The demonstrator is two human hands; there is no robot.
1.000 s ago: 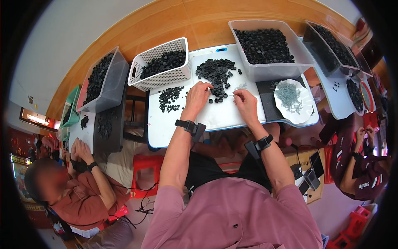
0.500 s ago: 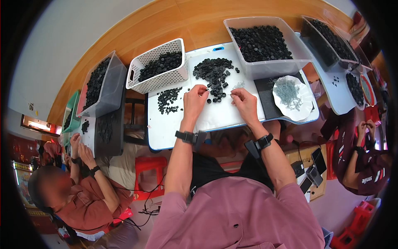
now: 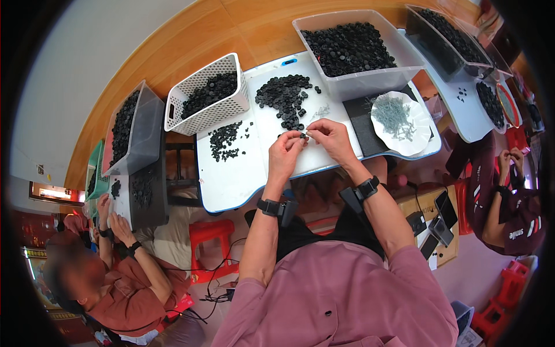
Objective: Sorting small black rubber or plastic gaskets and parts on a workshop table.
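My left hand and my right hand meet fingertip to fingertip above the white table. Between them they pinch a small black cap and what looks like a thin metal pin. Just beyond the hands lies a large pile of black caps. A smaller heap of black parts lies to the left. To the right, a white plate holds thin grey metal pins and rests on a dark mat.
A clear bin of black caps and a white perforated basket stand at the table's back. More bins flank both sides. One person works at my left, another at my right. A red stool stands below.
Both hands have drawn back from the cap pile toward me and come together, now pinching a small part between them.
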